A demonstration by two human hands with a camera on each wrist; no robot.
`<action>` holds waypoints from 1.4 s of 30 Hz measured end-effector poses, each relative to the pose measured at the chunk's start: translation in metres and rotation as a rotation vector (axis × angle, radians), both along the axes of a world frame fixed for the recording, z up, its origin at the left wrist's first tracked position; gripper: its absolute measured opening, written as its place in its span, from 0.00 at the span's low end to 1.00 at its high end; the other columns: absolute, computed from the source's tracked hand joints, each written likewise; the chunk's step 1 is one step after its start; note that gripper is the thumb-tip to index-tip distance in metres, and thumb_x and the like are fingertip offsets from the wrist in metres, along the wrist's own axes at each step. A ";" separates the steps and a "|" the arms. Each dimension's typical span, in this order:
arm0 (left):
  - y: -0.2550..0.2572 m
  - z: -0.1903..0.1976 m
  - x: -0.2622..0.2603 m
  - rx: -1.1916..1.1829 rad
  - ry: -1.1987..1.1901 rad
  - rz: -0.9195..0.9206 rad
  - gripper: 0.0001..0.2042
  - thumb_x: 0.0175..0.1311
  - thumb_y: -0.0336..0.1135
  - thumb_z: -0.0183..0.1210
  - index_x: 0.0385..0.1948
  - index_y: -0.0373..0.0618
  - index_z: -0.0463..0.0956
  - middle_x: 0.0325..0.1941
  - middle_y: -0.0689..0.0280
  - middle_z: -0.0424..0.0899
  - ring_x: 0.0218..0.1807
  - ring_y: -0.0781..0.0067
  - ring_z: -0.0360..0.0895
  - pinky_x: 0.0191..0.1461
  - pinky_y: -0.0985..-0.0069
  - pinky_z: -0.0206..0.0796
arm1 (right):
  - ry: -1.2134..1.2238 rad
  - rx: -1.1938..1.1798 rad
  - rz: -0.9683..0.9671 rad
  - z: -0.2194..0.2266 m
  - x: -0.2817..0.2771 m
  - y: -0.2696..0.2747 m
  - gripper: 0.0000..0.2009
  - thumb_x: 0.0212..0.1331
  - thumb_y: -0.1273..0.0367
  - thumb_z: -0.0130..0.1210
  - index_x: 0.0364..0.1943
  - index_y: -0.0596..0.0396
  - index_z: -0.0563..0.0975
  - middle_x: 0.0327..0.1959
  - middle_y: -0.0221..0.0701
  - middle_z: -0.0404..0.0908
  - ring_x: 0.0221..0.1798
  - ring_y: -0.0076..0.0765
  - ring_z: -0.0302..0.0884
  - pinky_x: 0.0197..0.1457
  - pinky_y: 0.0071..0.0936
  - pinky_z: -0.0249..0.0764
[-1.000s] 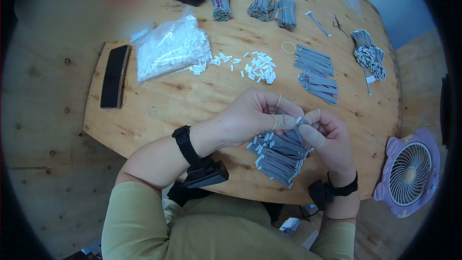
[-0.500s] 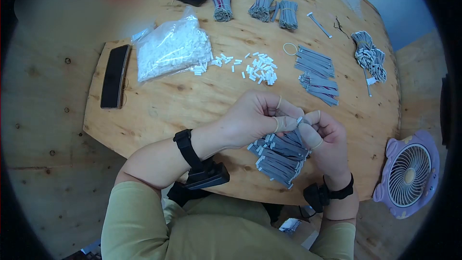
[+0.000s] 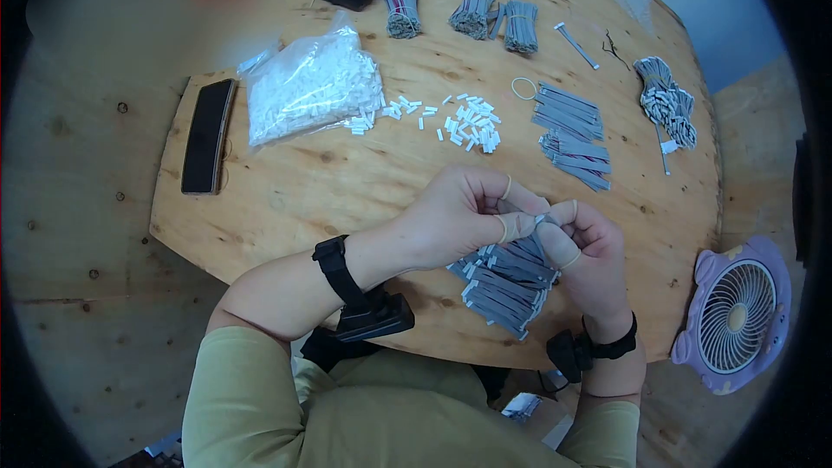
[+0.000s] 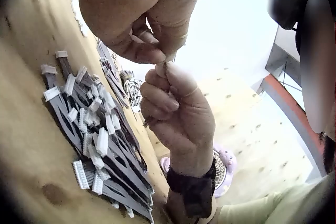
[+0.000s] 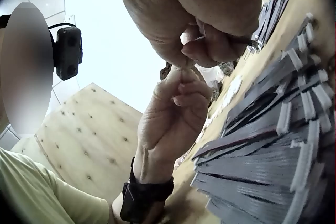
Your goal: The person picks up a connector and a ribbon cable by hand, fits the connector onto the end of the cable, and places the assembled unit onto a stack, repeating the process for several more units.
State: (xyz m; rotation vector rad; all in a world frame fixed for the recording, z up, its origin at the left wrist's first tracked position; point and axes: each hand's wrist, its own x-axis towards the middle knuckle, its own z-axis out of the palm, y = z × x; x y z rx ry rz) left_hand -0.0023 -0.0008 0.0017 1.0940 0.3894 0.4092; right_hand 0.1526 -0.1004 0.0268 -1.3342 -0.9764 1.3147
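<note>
Thumb and fingertips of my left hand (image 3: 455, 217) pinch a small white connector (image 3: 539, 218), mostly hidden by the fingers. Right against it, my right hand (image 3: 594, 247) pinches the end of a grey ribbon cable, largely covered by thumb and forefinger. The two hands' fingertips meet in both wrist views. Pale finger cots cover several fingertips. Just below the hands lies a pile of grey ribbon cables (image 3: 507, 290) with white connectors on their ends; the left wrist view shows these connectors (image 4: 102, 141) closely.
Beyond the hands lie loose white connectors (image 3: 472, 126), a clear bag (image 3: 303, 91) full of them, and unbundled grey cables (image 3: 568, 113). Tied cable bundles (image 3: 401, 9) stand at the back. A phone (image 3: 208, 137) lies left; a purple fan (image 3: 737, 312) is at the right edge.
The white connector between the fingertips shows less now, more covered by the left fingers. My right wrist has shifted slightly left; both hands otherwise keep their place.
</note>
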 end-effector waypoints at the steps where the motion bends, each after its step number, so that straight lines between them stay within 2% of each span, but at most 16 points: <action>1: 0.000 0.000 0.000 -0.012 -0.005 -0.001 0.10 0.53 0.27 0.56 0.38 0.39 0.74 0.30 0.69 0.78 0.28 0.89 0.71 0.29 0.91 0.63 | 0.004 -0.007 0.000 0.000 0.000 0.000 0.04 0.54 0.73 0.50 0.30 0.60 0.71 0.26 0.24 0.74 0.28 0.12 0.68 0.31 0.11 0.64; 6: 0.002 0.001 -0.001 -0.074 -0.002 -0.030 0.09 0.53 0.26 0.56 0.37 0.39 0.74 0.30 0.69 0.78 0.29 0.88 0.72 0.30 0.91 0.63 | 0.037 -0.100 0.034 0.003 0.009 0.002 0.05 0.51 0.73 0.53 0.31 0.58 0.71 0.25 0.22 0.73 0.25 0.11 0.66 0.29 0.09 0.63; 12: 0.003 -0.001 -0.001 -0.131 -0.010 -0.002 0.09 0.53 0.27 0.56 0.36 0.39 0.74 0.30 0.68 0.78 0.30 0.87 0.73 0.32 0.90 0.64 | 0.067 -0.138 -0.014 0.007 0.009 0.005 0.05 0.51 0.72 0.53 0.31 0.55 0.71 0.21 0.21 0.70 0.23 0.13 0.66 0.27 0.09 0.62; 21: 0.001 -0.007 0.002 -0.024 -0.081 -0.011 0.09 0.53 0.26 0.56 0.37 0.39 0.74 0.32 0.68 0.78 0.34 0.86 0.73 0.35 0.88 0.65 | 0.086 -0.097 -0.015 -0.002 0.009 0.005 0.04 0.53 0.70 0.52 0.29 0.55 0.71 0.20 0.22 0.70 0.22 0.14 0.66 0.26 0.11 0.62; 24: 0.002 -0.004 0.001 -0.060 -0.070 -0.028 0.09 0.53 0.26 0.55 0.36 0.39 0.73 0.31 0.68 0.78 0.32 0.86 0.72 0.35 0.88 0.65 | 0.075 -0.101 -0.027 -0.001 0.008 0.004 0.04 0.53 0.71 0.52 0.29 0.55 0.71 0.20 0.21 0.70 0.22 0.13 0.65 0.26 0.10 0.62; 30: 0.005 -0.012 0.003 -0.293 -0.089 -0.024 0.09 0.53 0.26 0.56 0.36 0.38 0.73 0.29 0.67 0.77 0.28 0.84 0.71 0.32 0.88 0.64 | 0.136 -0.016 0.082 -0.001 0.011 0.004 0.04 0.54 0.70 0.50 0.27 0.54 0.68 0.23 0.20 0.67 0.26 0.13 0.64 0.31 0.11 0.61; 33: 0.004 -0.013 0.003 -0.441 -0.152 -0.082 0.09 0.53 0.26 0.56 0.36 0.38 0.73 0.30 0.67 0.77 0.28 0.84 0.72 0.33 0.88 0.65 | 0.096 0.009 0.089 -0.001 0.009 0.003 0.04 0.54 0.70 0.49 0.27 0.54 0.67 0.25 0.21 0.65 0.29 0.14 0.64 0.33 0.12 0.61; 42: 0.003 -0.013 0.005 -0.477 -0.218 -0.149 0.09 0.54 0.27 0.55 0.36 0.38 0.72 0.32 0.63 0.77 0.33 0.78 0.74 0.35 0.87 0.65 | 0.051 0.053 0.097 0.000 0.007 0.003 0.05 0.54 0.71 0.48 0.26 0.56 0.67 0.30 0.24 0.63 0.31 0.17 0.66 0.36 0.15 0.63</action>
